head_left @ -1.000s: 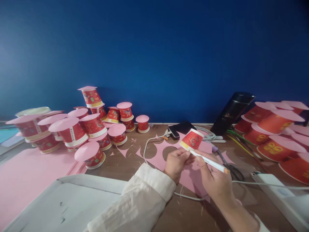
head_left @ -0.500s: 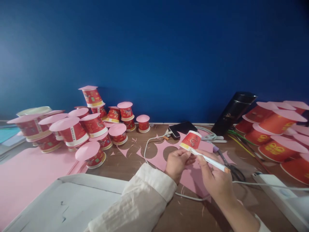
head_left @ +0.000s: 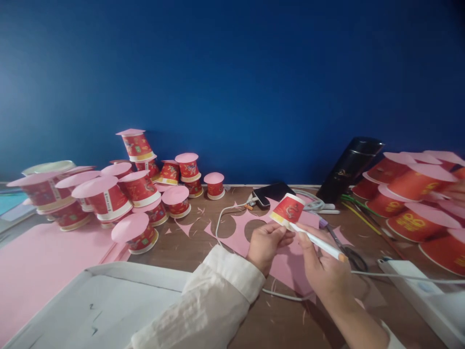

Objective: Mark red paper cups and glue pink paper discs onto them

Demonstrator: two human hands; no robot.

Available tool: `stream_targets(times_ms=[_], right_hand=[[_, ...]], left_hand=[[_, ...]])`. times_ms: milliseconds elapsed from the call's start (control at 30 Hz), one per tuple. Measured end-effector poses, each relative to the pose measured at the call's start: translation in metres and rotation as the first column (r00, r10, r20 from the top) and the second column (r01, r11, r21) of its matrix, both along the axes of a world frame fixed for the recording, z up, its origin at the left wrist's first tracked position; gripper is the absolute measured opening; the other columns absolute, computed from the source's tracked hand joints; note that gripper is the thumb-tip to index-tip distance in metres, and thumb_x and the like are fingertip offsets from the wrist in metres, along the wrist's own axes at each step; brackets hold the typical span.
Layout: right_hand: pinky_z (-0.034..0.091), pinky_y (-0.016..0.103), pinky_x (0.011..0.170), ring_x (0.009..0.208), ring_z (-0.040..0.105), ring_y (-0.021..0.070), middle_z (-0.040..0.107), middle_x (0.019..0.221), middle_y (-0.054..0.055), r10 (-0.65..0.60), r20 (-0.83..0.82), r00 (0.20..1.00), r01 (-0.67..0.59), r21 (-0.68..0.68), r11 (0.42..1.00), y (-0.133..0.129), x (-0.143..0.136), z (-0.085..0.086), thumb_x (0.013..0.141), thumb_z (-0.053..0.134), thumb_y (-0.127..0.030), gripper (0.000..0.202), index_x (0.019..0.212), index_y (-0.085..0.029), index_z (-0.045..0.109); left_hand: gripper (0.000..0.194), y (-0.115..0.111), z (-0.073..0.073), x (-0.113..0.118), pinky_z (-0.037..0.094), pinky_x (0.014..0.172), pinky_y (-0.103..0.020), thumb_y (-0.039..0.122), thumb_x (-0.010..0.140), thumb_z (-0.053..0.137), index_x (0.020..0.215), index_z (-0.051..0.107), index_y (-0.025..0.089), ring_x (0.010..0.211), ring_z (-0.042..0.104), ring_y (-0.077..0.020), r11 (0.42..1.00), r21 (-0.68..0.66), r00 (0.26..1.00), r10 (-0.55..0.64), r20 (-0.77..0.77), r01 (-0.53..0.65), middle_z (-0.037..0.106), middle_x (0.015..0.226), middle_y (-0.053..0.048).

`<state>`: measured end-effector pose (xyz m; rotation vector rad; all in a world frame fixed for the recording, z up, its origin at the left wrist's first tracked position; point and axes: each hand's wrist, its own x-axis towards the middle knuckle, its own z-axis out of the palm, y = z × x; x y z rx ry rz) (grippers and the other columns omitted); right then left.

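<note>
My left hand (head_left: 267,245) pinches the rim of a red paper cup (head_left: 292,209), which is tilted and has a dragon print and a white-and-yellow rim. In my right hand (head_left: 325,266) is a white pen-shaped tool (head_left: 319,245) with an orange end. Its front end meets the cup's rim, close to my left fingertips; the exact tip is hidden by the fingers. Below both hands lies a pink paper sheet (head_left: 288,266) with round holes cut out.
Red cups topped with pink discs (head_left: 132,228) crowd the left; more cups (head_left: 410,223) stack at right, where another person's blurred hand (head_left: 456,191) shows. A black bottle (head_left: 350,167), phone (head_left: 272,193), scissors (head_left: 354,257), cable (head_left: 399,277) and white power strip (head_left: 414,281) lie around.
The held cup has turned and tipped slightly, with the tool still at its rim. Another person's hand has come in at the right edge. The view has shifted a little.
</note>
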<state>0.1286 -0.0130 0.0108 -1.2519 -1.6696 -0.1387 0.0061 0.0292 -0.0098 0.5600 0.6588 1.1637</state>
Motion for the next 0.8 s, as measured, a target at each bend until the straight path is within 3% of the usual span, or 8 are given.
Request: stream_targets(times_ms=[333, 800], right_hand=[[0.056, 0.033, 0.079, 0.088, 0.071, 0.0194, 0.075, 0.095, 0.006, -0.004, 0.036, 0.999, 0.004, 0.016, 1.000, 0.0006, 0.0005, 0.0006, 0.095, 0.053, -0.029, 0.019, 0.104, -0.021, 0.068], [0.056, 0.032, 0.082, 0.087, 0.071, 0.0198, 0.075, 0.093, 0.009, -0.061, 0.034, 0.998, 0.060, 0.039, 0.997, 0.0007, -0.0009, 0.0017, 0.096, 0.052, -0.028, 0.019, 0.101, -0.019, 0.068]], left_hand=[[0.051, -0.0018, 0.0014, 0.0010, 0.052, 0.069, -0.027, 0.047, 0.051, 0.092, 0.080, 0.074, 0.009, 0.064, 0.066, -0.0143, 1.000, -0.030, 0.998, -0.006, -0.059, 0.004, 0.073, 0.075, -0.010], [0.040, -0.0021, 0.0048, -0.0013, 0.055, 0.074, -0.027, 0.036, 0.060, 0.090, 0.084, 0.074, 0.008, 0.070, 0.070, -0.0156, 0.998, -0.061, 0.999, -0.002, -0.048, -0.001, 0.075, 0.080, -0.012]])
